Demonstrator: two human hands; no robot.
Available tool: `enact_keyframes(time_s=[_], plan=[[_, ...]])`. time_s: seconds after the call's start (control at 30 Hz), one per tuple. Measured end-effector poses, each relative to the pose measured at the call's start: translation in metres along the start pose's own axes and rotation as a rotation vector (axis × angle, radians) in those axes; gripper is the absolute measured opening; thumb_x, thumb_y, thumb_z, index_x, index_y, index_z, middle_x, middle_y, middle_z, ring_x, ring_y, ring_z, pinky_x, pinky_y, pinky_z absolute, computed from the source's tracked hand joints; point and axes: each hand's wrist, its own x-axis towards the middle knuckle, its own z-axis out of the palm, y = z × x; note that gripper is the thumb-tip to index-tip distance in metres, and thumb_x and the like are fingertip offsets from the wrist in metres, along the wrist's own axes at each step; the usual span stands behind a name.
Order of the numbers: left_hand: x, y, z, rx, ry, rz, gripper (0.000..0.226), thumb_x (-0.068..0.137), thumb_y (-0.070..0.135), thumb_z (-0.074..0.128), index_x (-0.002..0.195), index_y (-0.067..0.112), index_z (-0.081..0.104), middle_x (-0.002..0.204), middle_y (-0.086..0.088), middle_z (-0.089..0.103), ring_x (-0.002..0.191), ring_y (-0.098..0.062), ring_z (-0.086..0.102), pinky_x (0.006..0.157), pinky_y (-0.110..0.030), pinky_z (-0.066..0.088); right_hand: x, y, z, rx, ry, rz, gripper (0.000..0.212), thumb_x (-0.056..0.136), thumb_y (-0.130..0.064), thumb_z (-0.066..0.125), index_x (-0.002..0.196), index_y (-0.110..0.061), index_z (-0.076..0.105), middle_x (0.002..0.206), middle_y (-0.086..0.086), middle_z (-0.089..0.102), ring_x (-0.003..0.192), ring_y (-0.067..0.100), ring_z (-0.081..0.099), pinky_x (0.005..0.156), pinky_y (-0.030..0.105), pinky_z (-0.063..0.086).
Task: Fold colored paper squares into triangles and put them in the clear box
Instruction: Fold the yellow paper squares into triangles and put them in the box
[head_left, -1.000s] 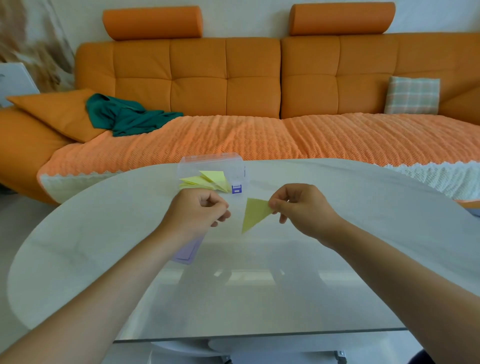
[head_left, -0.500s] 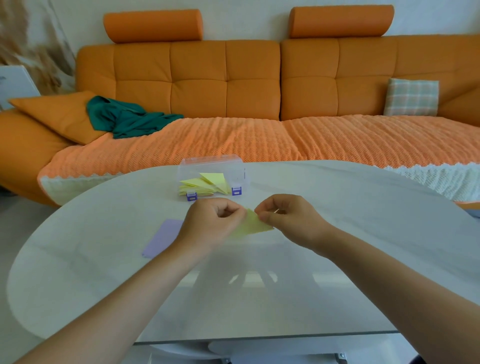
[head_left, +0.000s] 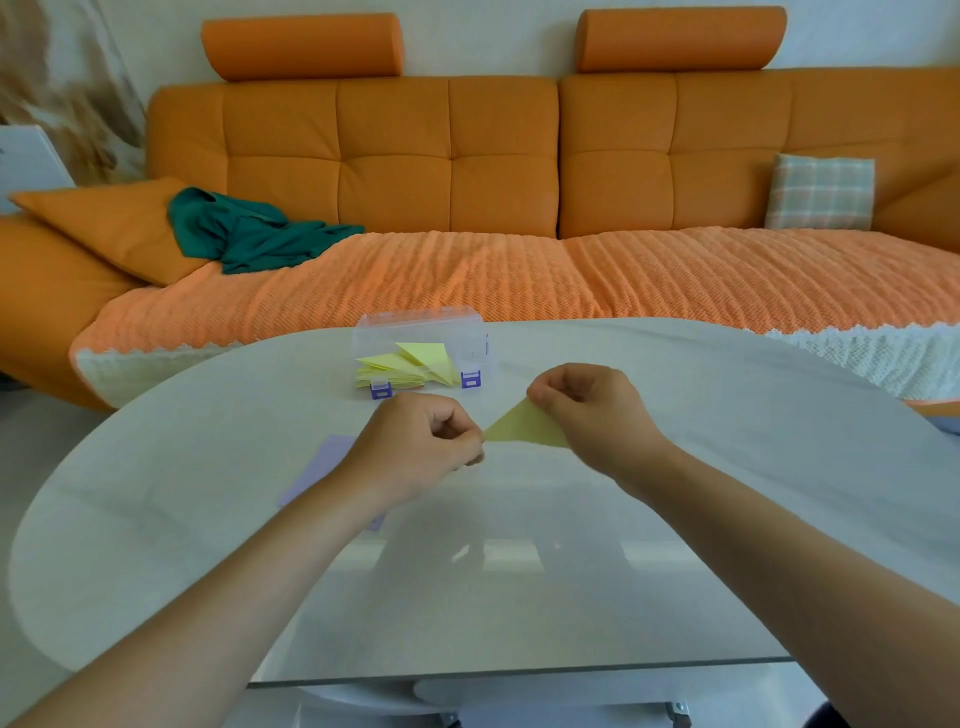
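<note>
Paper triangle (head_left: 524, 430) pinched at both ends

The left hand (head_left: 421, 449) is curled into a loose fist, back of the hand up, with thumb and forefinger nipping the sharp left tip of the yellow paper triangle. The right hand (head_left: 589, 410) is curled as well, and its fingertips grip the triangle's upper right corner from above. The paper spans the short gap between the two hands. Its long edge runs along the bottom, and its right part is hidden under the right hand. Whether it touches the table (head_left: 727, 483) or is held just over it cannot be told.

Just beyond the hands, toward the far edge of the table, stands the clear box (head_left: 470, 325) with two purple clasps on its near side. Inside lies a stack of folded yellow triangles (head_left: 410, 364). A purple sheet (head_left: 324, 465) lies flat on the table beside the left hand, partly covered by that forearm.

Behind the table runs an orange sofa (head_left: 395, 156) with a ribbed orange cover on its seat. On it are a crumpled green cloth (head_left: 249, 236) leaning on an orange pillow (head_left: 104, 223) at the left, and a plaid cushion (head_left: 821, 192) at the right.
</note>
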Motion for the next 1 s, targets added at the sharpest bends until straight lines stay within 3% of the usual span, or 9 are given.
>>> enact_keyframes(time_s=[0.17, 0.27, 0.37, 0.53, 0.63, 0.7, 0.83, 0.93, 1.0], plan=[[0.000, -0.012, -0.010, 0.099, 0.119, 0.029, 0.018, 0.085, 0.019, 0.068, 0.068, 0.025, 0.071, 0.072, 0.018, 0.073, 0.071, -0.002, 0.067, 0.067, -0.021, 0.052, 0.007, 0.003, -0.007, 0.000, 0.027, 0.024, 0.019, 0.092, -0.027, 0.067, 0.075, -0.024, 0.074, 0.059, -0.018, 0.061, 0.049, -0.004, 0.050, 0.043, 0.011, 0.037], [0.001, -0.014, -0.007, -0.018, 0.186, 0.056, 0.008, 0.090, 0.028, 0.069, 0.090, 0.034, 0.074, 0.087, 0.028, 0.070, 0.080, 0.005, 0.066, 0.069, -0.007, 0.045, 0.003, 0.005, 0.004, 0.042, -0.054, 0.017, 0.017, 0.091, -0.027, 0.070, 0.076, -0.023, 0.075, 0.063, -0.013, 0.066, 0.053, -0.001, 0.052, 0.048, 0.013, 0.041], [-0.001, -0.014, 0.002, -0.119, 0.115, 0.062, 0.014, 0.090, 0.033, 0.069, 0.104, 0.037, 0.072, 0.094, 0.027, 0.070, 0.087, 0.004, 0.066, 0.080, -0.018, 0.050, -0.002, 0.002, 0.016, 0.089, -0.130, -0.008, 0.014, 0.090, -0.028, 0.071, 0.078, -0.023, 0.076, 0.072, 0.002, 0.071, 0.059, 0.007, 0.055, 0.054, 0.022, 0.045], [0.007, -0.018, 0.003, -0.155, 0.124, 0.076, 0.015, 0.090, 0.024, 0.068, 0.078, 0.032, 0.074, 0.072, 0.017, 0.069, 0.067, -0.002, 0.058, 0.072, -0.030, 0.048, 0.001, -0.001, 0.025, 0.092, -0.159, -0.013, 0.006, 0.086, -0.030, 0.077, 0.081, -0.026, 0.076, 0.075, -0.003, 0.073, 0.060, 0.006, 0.056, 0.054, 0.021, 0.045], [0.013, -0.023, -0.002, -0.124, 0.139, 0.128, 0.017, 0.091, 0.022, 0.068, 0.076, 0.029, 0.073, 0.069, 0.018, 0.067, 0.063, 0.001, 0.055, 0.067, -0.022, 0.046, 0.007, 0.003, 0.026, 0.004, -0.155, -0.002, 0.009, 0.082, -0.030, 0.081, 0.075, -0.028, 0.076, 0.070, -0.002, 0.072, 0.055, 0.008, 0.053, 0.048, 0.019, 0.043], [0.015, -0.027, -0.007, 0.021, 0.095, 0.201, 0.016, 0.092, 0.021, 0.068, 0.077, 0.028, 0.070, 0.069, 0.018, 0.065, 0.062, 0.001, 0.054, 0.062, -0.016, 0.041, 0.013, 0.006, 0.028, -0.023, -0.141, 0.005, 0.011, 0.081, -0.030, 0.081, 0.072, -0.027, 0.077, 0.066, -0.002, 0.070, 0.052, 0.007, 0.051, 0.044, 0.017, 0.041], [0.030, -0.043, -0.025, 0.225, 0.012, 0.208, 0.016, 0.093, 0.023, 0.065, 0.078, 0.028, 0.065, 0.070, 0.013, 0.064, 0.068, -0.005, 0.058, 0.069, -0.031, 0.049, 0.026, 0.012, 0.038, -0.035, -0.087, 0.009, 0.014, 0.083, -0.026, 0.080, 0.070, -0.025, 0.074, 0.058, -0.015, 0.066, 0.046, -0.001, 0.049, 0.044, 0.013, 0.038], [0.046, -0.061, -0.042, 0.347, 0.127, 0.201, 0.009, 0.093, 0.022, 0.063, 0.092, 0.022, 0.072, 0.082, 0.009, 0.067, 0.082, -0.015, 0.061, 0.074, -0.036, 0.051, 0.045, 0.010, 0.051, -0.077, -0.064, -0.009, 0.014, 0.087, -0.028, 0.075, 0.075, -0.023, 0.072, 0.058, -0.017, 0.062, 0.047, -0.001, 0.048, 0.044, 0.013, 0.037], [0.058, -0.075, -0.052, 0.389, 0.220, 0.186, 0.017, 0.094, 0.019, 0.062, 0.108, 0.018, 0.072, 0.098, 0.000, 0.066, 0.099, -0.021, 0.057, 0.083, -0.039, 0.050, 0.062, 0.004, 0.062, -0.160, -0.078, -0.059, 0.016, 0.092, -0.032, 0.069, 0.078, -0.025, 0.067, 0.064, -0.015, 0.061, 0.051, 0.000, 0.048, 0.050, 0.017, 0.037]])
